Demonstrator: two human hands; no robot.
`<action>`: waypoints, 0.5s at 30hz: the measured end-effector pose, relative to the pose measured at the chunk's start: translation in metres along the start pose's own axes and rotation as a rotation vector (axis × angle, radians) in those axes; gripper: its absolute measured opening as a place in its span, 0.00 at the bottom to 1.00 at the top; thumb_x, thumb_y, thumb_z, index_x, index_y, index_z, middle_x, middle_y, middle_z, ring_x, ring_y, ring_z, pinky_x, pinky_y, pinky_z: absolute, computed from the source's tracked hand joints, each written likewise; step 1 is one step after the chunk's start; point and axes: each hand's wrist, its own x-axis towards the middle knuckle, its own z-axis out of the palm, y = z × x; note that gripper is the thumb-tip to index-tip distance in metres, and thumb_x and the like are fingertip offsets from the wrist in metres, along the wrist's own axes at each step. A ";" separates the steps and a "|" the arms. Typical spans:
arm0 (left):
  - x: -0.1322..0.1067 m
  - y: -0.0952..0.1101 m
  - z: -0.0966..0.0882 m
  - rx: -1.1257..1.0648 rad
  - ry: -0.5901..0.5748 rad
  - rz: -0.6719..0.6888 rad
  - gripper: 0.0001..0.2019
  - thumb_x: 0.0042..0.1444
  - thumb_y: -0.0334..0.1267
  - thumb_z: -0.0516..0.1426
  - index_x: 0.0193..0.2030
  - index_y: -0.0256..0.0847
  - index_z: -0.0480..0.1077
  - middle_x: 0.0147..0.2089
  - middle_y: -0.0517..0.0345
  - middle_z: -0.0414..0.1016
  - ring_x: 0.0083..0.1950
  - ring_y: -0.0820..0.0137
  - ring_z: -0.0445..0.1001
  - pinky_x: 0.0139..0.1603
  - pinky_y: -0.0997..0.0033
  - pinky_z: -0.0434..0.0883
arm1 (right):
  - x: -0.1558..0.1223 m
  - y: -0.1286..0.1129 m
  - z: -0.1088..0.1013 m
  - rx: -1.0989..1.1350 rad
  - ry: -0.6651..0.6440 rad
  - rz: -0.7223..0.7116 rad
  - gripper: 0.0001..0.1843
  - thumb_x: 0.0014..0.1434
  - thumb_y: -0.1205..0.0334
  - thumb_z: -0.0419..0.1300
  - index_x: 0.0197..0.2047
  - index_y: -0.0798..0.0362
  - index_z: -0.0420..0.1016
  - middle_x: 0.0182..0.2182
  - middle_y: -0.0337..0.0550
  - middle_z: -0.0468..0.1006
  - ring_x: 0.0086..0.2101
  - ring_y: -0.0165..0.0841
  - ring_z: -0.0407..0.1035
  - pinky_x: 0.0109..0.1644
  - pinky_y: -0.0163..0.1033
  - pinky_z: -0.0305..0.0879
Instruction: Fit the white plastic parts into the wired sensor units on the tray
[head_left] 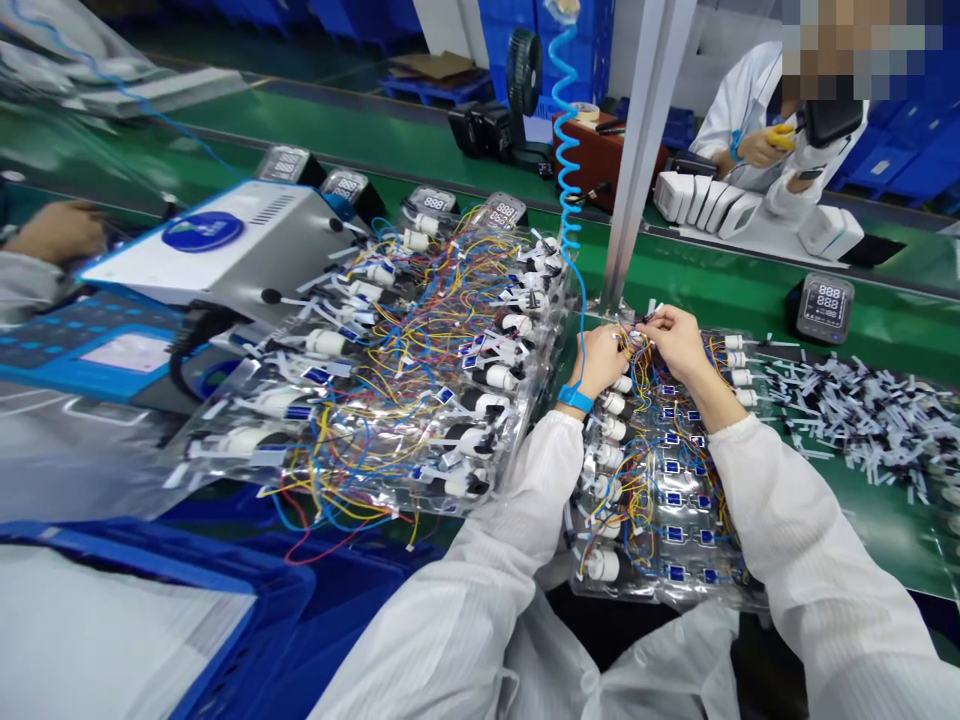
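Note:
At the far end of a clear plastic tray (688, 598), my left hand (600, 358) is closed with its fingertips on a bunch of thin coloured wires (640, 362). My right hand (677, 338) pinches at the same spot from the other side; the small part between its fingers is mostly hidden. White cylindrical motors (602, 565) line the tray's left side, and small blue-and-white parts (675, 535) run down its middle. More white cylinders (741, 377) show beside my right wrist. A blue strap (575, 398) joined to a coiled blue cord (568, 130) circles my left wrist.
To the left lies another tray (420, 490) heaped with wired motors, beside a white-and-blue machine (247, 250). A pile of small black-and-white parts (870, 415) and a display unit (823, 307) lie right. A metal post (637, 150) rises ahead. A co-worker (739, 110) works across the bench.

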 end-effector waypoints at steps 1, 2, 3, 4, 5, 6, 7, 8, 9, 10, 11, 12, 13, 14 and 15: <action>0.000 0.000 0.000 -0.002 -0.002 -0.003 0.12 0.71 0.41 0.60 0.57 0.45 0.80 0.58 0.50 0.86 0.63 0.57 0.81 0.61 0.62 0.72 | 0.000 0.001 0.000 -0.007 0.000 -0.003 0.20 0.44 0.50 0.77 0.29 0.50 0.72 0.25 0.37 0.76 0.28 0.31 0.70 0.35 0.38 0.65; 0.000 0.001 -0.001 -0.003 -0.003 -0.007 0.12 0.71 0.41 0.60 0.56 0.44 0.80 0.57 0.49 0.86 0.62 0.57 0.81 0.61 0.61 0.72 | 0.000 0.002 0.000 -0.014 -0.001 -0.006 0.20 0.44 0.50 0.76 0.29 0.50 0.72 0.24 0.37 0.76 0.28 0.32 0.69 0.35 0.38 0.65; 0.000 0.001 -0.001 -0.006 -0.004 -0.012 0.12 0.71 0.42 0.60 0.56 0.44 0.80 0.57 0.49 0.86 0.62 0.57 0.81 0.61 0.61 0.72 | 0.000 0.004 0.000 -0.022 -0.002 -0.010 0.19 0.44 0.50 0.76 0.29 0.50 0.72 0.25 0.37 0.76 0.29 0.32 0.69 0.35 0.39 0.65; 0.000 0.001 -0.001 -0.009 -0.005 -0.016 0.12 0.71 0.42 0.60 0.56 0.44 0.80 0.58 0.49 0.85 0.63 0.56 0.81 0.62 0.61 0.72 | 0.000 0.005 0.000 -0.030 -0.003 -0.014 0.19 0.45 0.50 0.75 0.30 0.49 0.72 0.25 0.37 0.75 0.29 0.32 0.69 0.36 0.39 0.65; 0.000 0.002 -0.001 -0.012 -0.005 -0.019 0.12 0.71 0.43 0.60 0.56 0.44 0.80 0.58 0.48 0.85 0.63 0.56 0.81 0.62 0.60 0.71 | 0.000 0.006 0.000 -0.039 -0.002 -0.020 0.18 0.45 0.51 0.75 0.30 0.49 0.73 0.25 0.37 0.75 0.29 0.33 0.69 0.36 0.39 0.64; 0.000 0.002 -0.002 -0.016 -0.005 -0.020 0.12 0.72 0.43 0.59 0.56 0.44 0.80 0.59 0.48 0.85 0.63 0.56 0.80 0.63 0.59 0.71 | 0.001 0.007 0.000 -0.047 -0.002 -0.024 0.16 0.45 0.52 0.74 0.30 0.49 0.73 0.25 0.37 0.75 0.29 0.33 0.69 0.36 0.39 0.64; 0.000 0.002 -0.002 -0.020 -0.006 -0.022 0.12 0.72 0.43 0.59 0.56 0.44 0.80 0.60 0.48 0.85 0.63 0.55 0.80 0.63 0.59 0.71 | 0.001 0.007 0.000 -0.056 -0.004 -0.028 0.15 0.46 0.53 0.73 0.30 0.49 0.73 0.25 0.37 0.75 0.29 0.33 0.69 0.36 0.40 0.64; 0.000 0.002 -0.002 -0.023 -0.008 -0.022 0.12 0.72 0.42 0.59 0.55 0.44 0.80 0.60 0.48 0.85 0.64 0.55 0.80 0.63 0.58 0.70 | 0.002 0.008 0.000 -0.066 -0.008 -0.031 0.13 0.46 0.55 0.72 0.30 0.49 0.73 0.25 0.37 0.75 0.29 0.33 0.69 0.36 0.40 0.64; 0.000 0.002 -0.002 -0.026 -0.009 -0.022 0.12 0.72 0.41 0.59 0.55 0.44 0.80 0.60 0.48 0.85 0.64 0.55 0.80 0.63 0.58 0.70 | 0.002 0.008 -0.001 -0.076 -0.015 -0.032 0.12 0.46 0.56 0.72 0.30 0.49 0.74 0.26 0.38 0.76 0.29 0.33 0.69 0.36 0.40 0.64; 0.000 0.002 -0.002 -0.028 -0.011 -0.023 0.12 0.72 0.40 0.59 0.56 0.44 0.80 0.60 0.48 0.85 0.64 0.55 0.80 0.63 0.57 0.70 | 0.002 0.008 -0.001 -0.088 -0.023 -0.032 0.10 0.47 0.57 0.71 0.30 0.49 0.75 0.26 0.38 0.77 0.30 0.34 0.69 0.36 0.40 0.64; -0.001 0.001 -0.001 -0.031 -0.011 -0.022 0.11 0.71 0.39 0.59 0.56 0.44 0.80 0.60 0.48 0.85 0.64 0.54 0.80 0.63 0.57 0.70 | 0.002 0.008 -0.001 -0.102 -0.031 -0.031 0.09 0.47 0.59 0.70 0.31 0.49 0.76 0.27 0.38 0.77 0.30 0.34 0.69 0.37 0.40 0.65; -0.001 0.001 -0.001 -0.034 -0.011 -0.018 0.11 0.71 0.39 0.59 0.55 0.44 0.81 0.60 0.49 0.85 0.64 0.54 0.80 0.63 0.57 0.70 | 0.003 0.007 -0.001 -0.116 -0.040 -0.030 0.08 0.47 0.60 0.70 0.31 0.49 0.77 0.27 0.38 0.77 0.30 0.34 0.69 0.37 0.40 0.65; -0.001 0.000 0.000 -0.035 -0.009 -0.012 0.11 0.71 0.38 0.59 0.55 0.44 0.81 0.59 0.49 0.85 0.64 0.54 0.80 0.63 0.57 0.70 | 0.002 0.007 -0.001 -0.131 -0.047 -0.029 0.07 0.47 0.61 0.69 0.31 0.49 0.77 0.27 0.38 0.77 0.30 0.34 0.69 0.37 0.41 0.65; -0.001 0.000 0.001 -0.035 -0.004 -0.007 0.11 0.71 0.37 0.59 0.55 0.44 0.81 0.59 0.49 0.85 0.64 0.54 0.80 0.63 0.57 0.70 | 0.002 0.006 -0.001 -0.145 -0.051 -0.028 0.07 0.47 0.62 0.70 0.31 0.49 0.78 0.27 0.38 0.77 0.30 0.34 0.68 0.37 0.40 0.65; -0.001 -0.001 0.002 -0.033 0.002 -0.004 0.11 0.70 0.37 0.59 0.54 0.44 0.81 0.59 0.48 0.85 0.63 0.54 0.80 0.63 0.57 0.70 | 0.002 0.005 0.000 -0.155 -0.054 -0.024 0.07 0.47 0.63 0.70 0.31 0.49 0.79 0.27 0.38 0.77 0.30 0.34 0.68 0.37 0.40 0.64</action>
